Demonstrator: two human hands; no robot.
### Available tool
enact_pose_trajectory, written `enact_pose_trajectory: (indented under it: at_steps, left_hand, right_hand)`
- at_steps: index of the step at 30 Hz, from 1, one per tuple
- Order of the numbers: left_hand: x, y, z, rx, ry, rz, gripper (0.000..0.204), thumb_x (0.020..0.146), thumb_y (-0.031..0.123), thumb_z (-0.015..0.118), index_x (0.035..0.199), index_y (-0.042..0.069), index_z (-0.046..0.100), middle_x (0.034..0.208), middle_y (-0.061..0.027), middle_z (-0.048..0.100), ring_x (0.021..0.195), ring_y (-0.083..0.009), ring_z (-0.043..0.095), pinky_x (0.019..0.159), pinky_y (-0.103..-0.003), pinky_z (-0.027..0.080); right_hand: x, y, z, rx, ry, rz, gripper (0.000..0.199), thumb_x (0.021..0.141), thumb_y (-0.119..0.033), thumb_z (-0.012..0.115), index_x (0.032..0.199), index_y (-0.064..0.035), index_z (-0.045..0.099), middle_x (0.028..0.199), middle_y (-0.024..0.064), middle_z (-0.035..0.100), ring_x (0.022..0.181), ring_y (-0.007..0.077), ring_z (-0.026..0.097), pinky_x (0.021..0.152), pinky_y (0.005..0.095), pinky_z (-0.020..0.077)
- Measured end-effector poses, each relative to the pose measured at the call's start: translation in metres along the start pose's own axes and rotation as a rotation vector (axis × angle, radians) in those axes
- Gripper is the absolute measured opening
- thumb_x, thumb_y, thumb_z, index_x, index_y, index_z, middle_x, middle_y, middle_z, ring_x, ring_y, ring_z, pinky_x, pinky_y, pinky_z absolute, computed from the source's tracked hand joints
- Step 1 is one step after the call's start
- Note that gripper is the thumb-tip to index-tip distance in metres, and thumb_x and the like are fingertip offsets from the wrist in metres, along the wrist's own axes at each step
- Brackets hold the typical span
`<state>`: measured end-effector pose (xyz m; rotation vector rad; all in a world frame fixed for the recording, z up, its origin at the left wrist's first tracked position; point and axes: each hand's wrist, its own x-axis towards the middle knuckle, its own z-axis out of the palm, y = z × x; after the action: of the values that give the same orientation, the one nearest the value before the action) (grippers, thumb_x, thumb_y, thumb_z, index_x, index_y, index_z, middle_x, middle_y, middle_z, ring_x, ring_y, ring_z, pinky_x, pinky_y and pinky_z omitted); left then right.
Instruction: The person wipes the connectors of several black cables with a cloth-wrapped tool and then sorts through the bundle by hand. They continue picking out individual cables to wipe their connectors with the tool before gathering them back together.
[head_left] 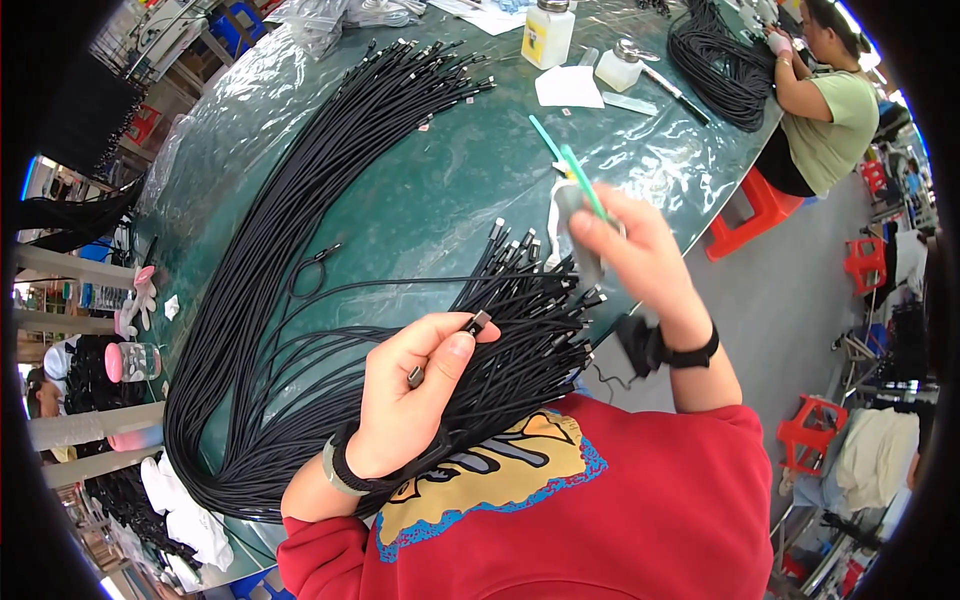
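Observation:
My left hand is closed on a black cable, pinching it just behind its metal-tipped connector between thumb and forefinger. Another dark connector end pokes out below the fingers. Up and to the right, my right hand grips a thin green stick; a grey shape beside its fingers is blurred. Beneath my left hand spreads the near end of a large bundle of black cables, with many connector tips fanned to the right. The bundle curves round at the left and runs to the far side of the table.
A green table under clear plastic bears a yellow-labelled bottle, a pump-top bottle, white paper and a pen. A coiled cable bundle lies near a seated co-worker. Red stools stand at right.

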<state>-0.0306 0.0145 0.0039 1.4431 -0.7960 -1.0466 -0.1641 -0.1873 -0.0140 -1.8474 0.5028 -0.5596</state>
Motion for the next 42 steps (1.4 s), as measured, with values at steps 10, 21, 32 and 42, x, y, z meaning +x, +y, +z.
enact_pose_trajectory:
  at_steps: [10, 21, 32, 42]
  left_hand:
    - [-0.002, 0.004, 0.002, 0.036, 0.024, -0.009, 0.017, 0.086, 0.008, 0.048, 0.097, -0.001, 0.058, 0.079, -0.0021, 0.060, 0.069, -0.0046, 0.048, 0.062, -0.019, 0.039]
    - [-0.004, 0.006, 0.010, 0.124, -0.022, -0.032, 0.017, 0.086, 0.007, 0.047, 0.096, -0.002, 0.057, 0.084, -0.0064, 0.063, 0.078, -0.0076, 0.055, 0.071, -0.021, 0.042]
    - [-0.001, 0.004, 0.007, 0.074, 0.055, 0.015, 0.018, 0.087, 0.008, 0.046, 0.095, -0.004, 0.057, 0.084, -0.0061, 0.062, 0.076, -0.0079, 0.054, 0.069, -0.021, 0.042]
    - [0.000, 0.003, -0.004, 0.000, 0.018, -0.082, 0.018, 0.087, 0.007, 0.046, 0.094, -0.004, 0.058, 0.083, -0.0051, 0.062, 0.071, -0.0055, 0.052, 0.065, -0.019, 0.041]
  right_hand:
    - [-0.020, -0.033, 0.054, 0.104, -0.164, -0.317, 0.017, 0.082, -0.008, 0.052, 0.095, 0.0007, 0.058, 0.069, 0.0083, 0.055, 0.059, 0.0162, 0.051, 0.054, 0.0266, 0.0388]
    - [0.013, -0.039, 0.061, -0.009, -0.044, -0.411, 0.017, 0.080, -0.005, 0.054, 0.095, 0.0007, 0.058, 0.066, 0.0059, 0.047, 0.057, 0.0162, 0.046, 0.050, 0.0280, 0.0355]
    - [0.009, -0.041, 0.067, -0.055, -0.060, -0.360, 0.015, 0.080, -0.004, 0.054, 0.093, 0.0016, 0.058, 0.067, 0.0057, 0.046, 0.055, 0.0143, 0.045, 0.047, 0.0267, 0.0355]
    - [0.004, -0.039, 0.063, 0.015, -0.118, -0.415, 0.015, 0.077, -0.006, 0.057, 0.091, 0.0005, 0.058, 0.065, 0.0075, 0.046, 0.057, 0.0171, 0.046, 0.048, 0.0287, 0.0352]
